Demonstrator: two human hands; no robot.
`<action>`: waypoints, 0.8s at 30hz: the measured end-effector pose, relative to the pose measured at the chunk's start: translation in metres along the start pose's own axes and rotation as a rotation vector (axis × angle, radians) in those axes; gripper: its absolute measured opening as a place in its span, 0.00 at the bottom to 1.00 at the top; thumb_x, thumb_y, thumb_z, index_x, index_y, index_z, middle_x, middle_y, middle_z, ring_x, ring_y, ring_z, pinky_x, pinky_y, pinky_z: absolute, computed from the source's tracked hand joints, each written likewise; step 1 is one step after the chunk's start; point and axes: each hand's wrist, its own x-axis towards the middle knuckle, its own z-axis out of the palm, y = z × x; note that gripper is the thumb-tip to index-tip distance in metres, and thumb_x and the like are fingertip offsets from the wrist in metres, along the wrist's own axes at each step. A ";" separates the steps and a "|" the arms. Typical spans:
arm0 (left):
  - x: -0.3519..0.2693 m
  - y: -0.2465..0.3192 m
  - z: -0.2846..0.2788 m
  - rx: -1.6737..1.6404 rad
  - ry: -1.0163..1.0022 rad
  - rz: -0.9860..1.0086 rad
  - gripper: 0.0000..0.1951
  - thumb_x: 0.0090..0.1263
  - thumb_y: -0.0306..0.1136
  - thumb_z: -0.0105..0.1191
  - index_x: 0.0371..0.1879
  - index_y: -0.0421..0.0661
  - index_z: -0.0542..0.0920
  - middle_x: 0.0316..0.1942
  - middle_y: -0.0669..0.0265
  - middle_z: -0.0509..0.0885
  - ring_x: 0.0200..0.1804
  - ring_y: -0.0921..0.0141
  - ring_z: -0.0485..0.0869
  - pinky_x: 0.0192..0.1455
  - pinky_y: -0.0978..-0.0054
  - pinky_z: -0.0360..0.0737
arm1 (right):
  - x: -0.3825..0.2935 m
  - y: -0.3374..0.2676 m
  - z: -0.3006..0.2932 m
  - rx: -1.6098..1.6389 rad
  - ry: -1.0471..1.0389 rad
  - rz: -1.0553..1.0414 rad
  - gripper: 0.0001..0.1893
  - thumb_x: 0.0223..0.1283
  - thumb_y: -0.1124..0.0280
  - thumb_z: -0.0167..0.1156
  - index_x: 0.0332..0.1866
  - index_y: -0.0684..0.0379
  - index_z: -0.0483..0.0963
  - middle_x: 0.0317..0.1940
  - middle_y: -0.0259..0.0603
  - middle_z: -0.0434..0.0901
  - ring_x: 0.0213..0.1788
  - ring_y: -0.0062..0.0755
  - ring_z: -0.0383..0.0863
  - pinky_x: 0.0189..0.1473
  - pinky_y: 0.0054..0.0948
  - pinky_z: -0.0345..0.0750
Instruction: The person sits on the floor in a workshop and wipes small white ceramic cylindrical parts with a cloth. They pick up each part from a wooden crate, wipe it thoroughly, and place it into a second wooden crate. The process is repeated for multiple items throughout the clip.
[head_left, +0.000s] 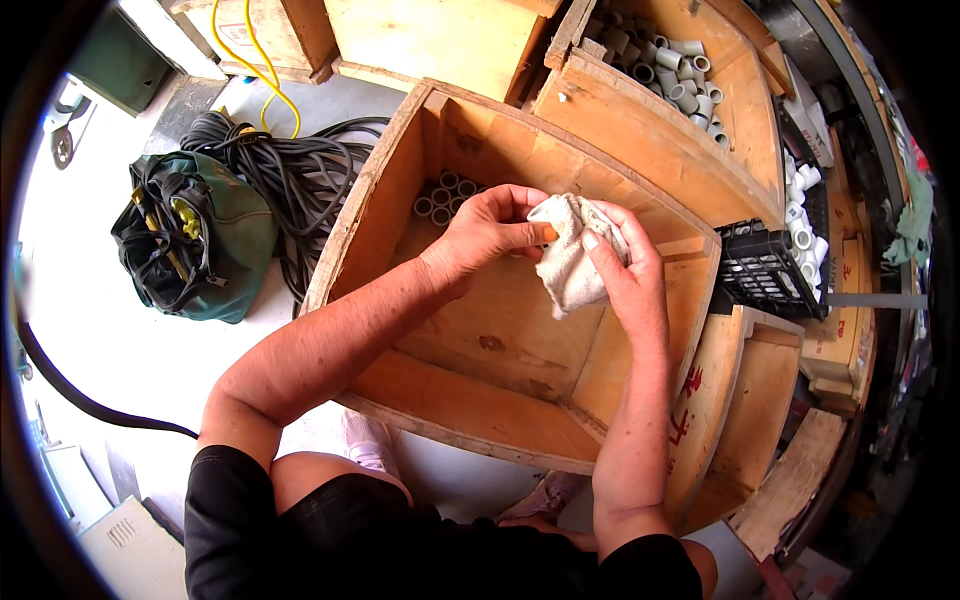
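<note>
Above the large open wooden crate (491, 345), both of my hands meet at a crumpled off-white cloth (574, 259). My right hand (634, 259) grips the cloth from the right, its thumb pressed on the front. From the left, my left hand (487, 229) pinches the cloth's upper left edge between thumb and fingers. A pale rim shows between the left fingers and the cloth; the fabric hides most of it, so I cannot tell what it is. Below and behind my left hand, several grey plastic pipe couplings (442, 196) stand on end in the crate's far left corner.
Loose grey couplings (686, 82) fill another wooden crate at upper right. A black plastic crate (772, 270) holds white fittings. A narrow wooden box (757, 405) sits at right. On the left lie a green tool bag (232, 232), coiled black cable (315, 172) and a yellow cord (274, 90).
</note>
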 end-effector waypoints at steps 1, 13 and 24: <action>0.000 0.000 0.000 -0.027 0.001 -0.001 0.19 0.63 0.24 0.62 0.53 0.41 0.74 0.46 0.66 0.80 0.45 0.73 0.81 0.50 0.74 0.80 | 0.000 -0.003 0.004 0.040 0.000 0.014 0.16 0.59 0.73 0.63 0.52 0.62 0.74 0.43 0.40 0.80 0.46 0.29 0.80 0.50 0.27 0.76; -0.003 0.003 0.009 -0.077 -0.181 0.052 0.18 0.63 0.20 0.59 0.53 0.40 0.75 0.45 0.64 0.80 0.45 0.73 0.81 0.49 0.74 0.82 | 0.001 0.002 -0.003 -0.145 0.141 0.036 0.14 0.58 0.73 0.66 0.48 0.63 0.75 0.38 0.38 0.82 0.41 0.23 0.80 0.45 0.26 0.77; -0.003 0.000 0.003 -0.139 -0.127 -0.031 0.18 0.67 0.26 0.57 0.56 0.41 0.73 0.48 0.64 0.80 0.48 0.70 0.81 0.49 0.71 0.82 | 0.001 -0.006 -0.002 0.082 0.029 -0.013 0.13 0.61 0.76 0.63 0.50 0.65 0.75 0.41 0.36 0.81 0.43 0.19 0.79 0.46 0.22 0.77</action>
